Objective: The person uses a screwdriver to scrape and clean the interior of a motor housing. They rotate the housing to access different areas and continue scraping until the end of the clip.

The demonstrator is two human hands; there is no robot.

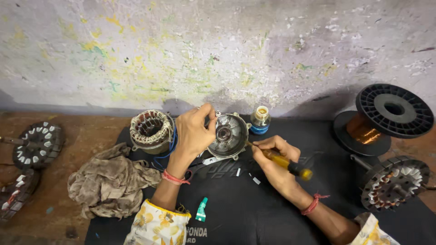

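Steadily: left hand (193,131) clamped on rim of metal motor end cover (228,134), tilted open-face toward right hand (272,159). Right hand closed round yellow-handled screwdriver (284,162), tip just inside cover near central bearing seat. Best kept: firm hold on rim, tip square, light pressure. Wound stator (151,130) just beyond left wrist; small bottle (260,120) past cover.

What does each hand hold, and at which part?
Left hand grips the metal motor cover by its rim; right hand holds the screwdriver by its yellow handle.
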